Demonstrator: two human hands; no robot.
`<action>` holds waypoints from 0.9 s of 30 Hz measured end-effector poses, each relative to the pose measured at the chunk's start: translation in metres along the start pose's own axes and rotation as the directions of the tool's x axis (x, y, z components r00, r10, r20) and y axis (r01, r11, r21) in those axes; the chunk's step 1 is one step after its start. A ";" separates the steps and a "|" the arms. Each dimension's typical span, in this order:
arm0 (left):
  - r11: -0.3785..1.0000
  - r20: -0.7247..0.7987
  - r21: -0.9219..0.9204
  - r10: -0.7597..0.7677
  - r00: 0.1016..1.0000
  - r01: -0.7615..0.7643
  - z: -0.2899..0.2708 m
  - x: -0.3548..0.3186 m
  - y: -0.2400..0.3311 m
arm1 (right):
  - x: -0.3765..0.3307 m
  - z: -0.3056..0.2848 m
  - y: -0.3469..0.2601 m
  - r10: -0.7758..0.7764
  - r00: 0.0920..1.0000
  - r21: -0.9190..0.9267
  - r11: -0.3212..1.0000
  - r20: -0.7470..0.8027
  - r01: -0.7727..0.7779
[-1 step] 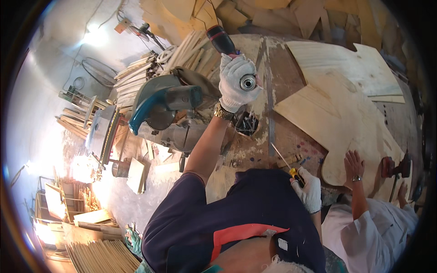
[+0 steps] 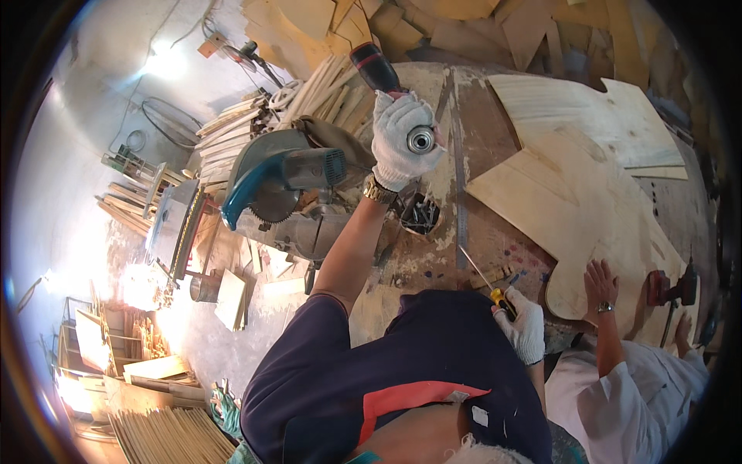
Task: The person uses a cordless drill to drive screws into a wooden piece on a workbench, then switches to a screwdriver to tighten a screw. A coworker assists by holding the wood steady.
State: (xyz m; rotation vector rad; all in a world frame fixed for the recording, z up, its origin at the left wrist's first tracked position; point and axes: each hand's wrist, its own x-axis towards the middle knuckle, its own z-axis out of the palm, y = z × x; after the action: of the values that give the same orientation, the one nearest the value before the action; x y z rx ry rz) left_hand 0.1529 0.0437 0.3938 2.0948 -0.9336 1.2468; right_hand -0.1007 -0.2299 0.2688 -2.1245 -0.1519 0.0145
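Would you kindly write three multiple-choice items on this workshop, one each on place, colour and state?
1. Where is the mitre saw? A. left of the left hand B. right of it C. on the floor
2. Screwdriver handle colour? A. green B. yellow C. white
3. The right hand is: A. flat open B. shut on the screwdriver C. empty
Key: 1 A, the saw sits left of the gloved hand gripping the power tool; 2 B, yellow shows beside the glove; 3 B, fingers wrap the handle.

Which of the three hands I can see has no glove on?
The co-worker's hand lying flat on the pale plywood sheet is bare. The left hand holding the drill and right hand holding the screwdriver wear white gloves.
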 end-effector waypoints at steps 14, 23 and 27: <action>0.955 0.007 0.220 0.204 0.979 -0.200 -0.027 0.074 -0.022 | 0.006 -0.003 0.001 0.011 1.000 0.095 0.995 -0.008 -0.010; 0.910 -0.048 0.307 0.309 0.950 -0.280 -0.045 0.103 -0.031 | 0.002 0.000 0.006 0.032 0.998 0.133 0.991 -0.046 -0.026; 0.893 -0.016 0.345 0.314 0.949 -0.290 -0.059 0.116 -0.026 | 0.002 0.000 0.009 0.056 0.998 0.147 0.988 -0.008 -0.054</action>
State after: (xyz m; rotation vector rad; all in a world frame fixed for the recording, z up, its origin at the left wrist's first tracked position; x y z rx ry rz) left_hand 0.1804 0.0692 0.5210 2.1997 -1.1093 1.7398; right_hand -0.0979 -0.2340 0.2615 -1.9808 -0.0823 0.0438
